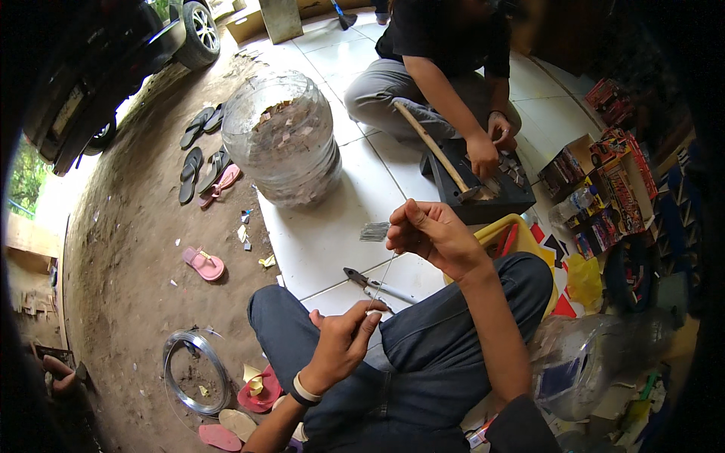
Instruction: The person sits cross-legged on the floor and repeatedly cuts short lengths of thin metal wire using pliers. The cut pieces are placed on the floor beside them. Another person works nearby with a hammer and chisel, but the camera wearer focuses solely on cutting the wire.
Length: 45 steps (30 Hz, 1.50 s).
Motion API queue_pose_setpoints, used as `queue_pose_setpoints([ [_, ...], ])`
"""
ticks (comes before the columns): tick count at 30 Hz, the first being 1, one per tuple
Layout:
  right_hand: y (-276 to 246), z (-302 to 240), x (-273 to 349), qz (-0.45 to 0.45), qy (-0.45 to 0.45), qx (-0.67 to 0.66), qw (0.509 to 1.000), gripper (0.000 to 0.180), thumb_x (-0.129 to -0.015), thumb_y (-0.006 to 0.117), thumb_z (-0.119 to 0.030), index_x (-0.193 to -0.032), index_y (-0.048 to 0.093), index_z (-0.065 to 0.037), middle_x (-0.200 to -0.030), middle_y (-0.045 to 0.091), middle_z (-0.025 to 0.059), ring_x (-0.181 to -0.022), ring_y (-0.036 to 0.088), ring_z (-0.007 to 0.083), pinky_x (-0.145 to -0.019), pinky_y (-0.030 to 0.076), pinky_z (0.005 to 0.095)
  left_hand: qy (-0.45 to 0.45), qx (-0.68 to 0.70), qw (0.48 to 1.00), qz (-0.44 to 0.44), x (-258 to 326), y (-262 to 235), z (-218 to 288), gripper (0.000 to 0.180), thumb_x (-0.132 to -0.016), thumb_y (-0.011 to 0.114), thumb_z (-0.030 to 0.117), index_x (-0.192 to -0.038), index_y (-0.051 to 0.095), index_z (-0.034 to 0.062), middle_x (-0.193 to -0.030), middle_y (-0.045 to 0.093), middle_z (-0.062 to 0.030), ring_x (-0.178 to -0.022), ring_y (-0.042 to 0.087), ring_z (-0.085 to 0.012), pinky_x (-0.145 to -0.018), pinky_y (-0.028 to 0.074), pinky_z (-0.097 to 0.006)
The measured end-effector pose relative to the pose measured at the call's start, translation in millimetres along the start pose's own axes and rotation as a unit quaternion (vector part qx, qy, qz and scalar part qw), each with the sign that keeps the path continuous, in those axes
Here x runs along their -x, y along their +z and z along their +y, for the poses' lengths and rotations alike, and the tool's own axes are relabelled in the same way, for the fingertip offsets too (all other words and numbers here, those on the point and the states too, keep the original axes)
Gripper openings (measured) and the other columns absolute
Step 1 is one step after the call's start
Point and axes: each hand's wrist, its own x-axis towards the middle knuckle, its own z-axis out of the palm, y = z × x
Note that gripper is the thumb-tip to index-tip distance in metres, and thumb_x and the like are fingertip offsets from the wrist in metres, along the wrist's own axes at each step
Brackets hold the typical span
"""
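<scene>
A thin metal wire [384, 276] runs slantwise between my hands, above my crossed legs. Its lower end is pinched between the thumb and fingers of my left hand [341, 344]. Higher up and to the right, my right hand [436, 235] grips the same wire with closed fingers, and a short tip sticks out above them. On the white tiles just left of my right hand lies a bundle of short cut wires [373, 232]. A pair of pliers [377, 285] rests on the floor between my hands, its handles partly hidden near my left fingers.
Across from me a seated person [445, 83] works at a dark block [495, 202] with a hammer [434, 147] on it. A large clear plastic container [291, 177] with scraps stands left. A yellow basin [555, 291] sits by my right knee. A wire coil [171, 371] and sandals [204, 264] lie on the dirt.
</scene>
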Motion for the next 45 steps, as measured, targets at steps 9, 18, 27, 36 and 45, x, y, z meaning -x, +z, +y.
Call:
queue_pose_setpoints([
  [9, -8.5, 102.0, -11.7, 0.205, 0.009, 0.727, 0.655, 0.073, -0.080, 0.087, -0.031, -0.136, 0.051, -0.001, -0.118, 0.065, 0.0185, -0.110, 0.066, 0.0337, -0.090, 0.055, 0.0448, -0.141, 0.025, 0.979, 0.146, 2.7, 26.1, -89.0, 0.025, -0.104, 0.056, 0.014, -0.124, 0.068, 0.0063, -0.061, 0.037, 0.0051, -0.057, 0.034, -0.0035, -0.050, 0.027, -0.025],
  [18, -13.4, 199.1, 11.1, 0.145, 0.279, 0.765, 0.562, 0.086, -0.063, 0.096, -0.030, -0.127, 0.048, 0.002, -0.126, 0.057, 0.0254, -0.116, 0.060, 0.0457, -0.097, 0.052, 0.0546, -0.174, 0.048, 0.966, 0.183, 11.3, 28.8, -119.0, 0.028, -0.102, 0.059, 0.014, -0.128, 0.067, 0.0076, -0.055, 0.041, 0.0022, -0.052, 0.032, -0.0065, -0.050, 0.027, -0.030],
  [27, -5.5, 183.3, 5.7, 0.191, 0.167, 0.696, 0.672, 0.051, -0.087, 0.057, -0.030, -0.116, 0.052, 0.012, -0.111, 0.061, 0.0340, -0.105, 0.062, 0.0514, -0.093, 0.051, 0.0581, -0.249, 0.245, 0.925, 0.147, 11.3, 14.0, -142.0, 0.040, -0.100, 0.061, 0.018, -0.139, 0.064, 0.0142, -0.061, 0.042, 0.0072, -0.054, 0.034, -0.0048, -0.050, 0.030, -0.026],
  [36, -19.3, 145.9, -18.2, 0.183, 0.209, 0.075, 0.958, 0.032, -0.097, 0.050, -0.024, -0.119, 0.057, -0.001, -0.095, 0.071, 0.0142, -0.080, 0.069, 0.0174, -0.068, 0.059, 0.0323, -0.205, 0.288, 0.923, 0.152, -18.6, 0.4, -147.6, 0.041, -0.102, 0.058, 0.015, -0.142, 0.060, 0.0094, -0.063, 0.044, 0.0076, -0.054, 0.037, -0.0030, -0.049, 0.032, -0.023],
  [45, 10.1, 212.0, -8.2, 0.314, 0.051, 0.188, 0.929, 0.026, -0.104, 0.054, -0.014, -0.125, 0.056, 0.000, -0.106, 0.071, 0.0144, -0.091, 0.071, 0.0199, -0.064, 0.058, 0.0314, -0.228, 0.207, 0.938, 0.159, -26.0, 36.7, -154.4, 0.044, -0.101, 0.059, 0.015, -0.144, 0.059, 0.0078, -0.064, 0.043, 0.0057, -0.055, 0.035, -0.0045, -0.051, 0.031, -0.024],
])
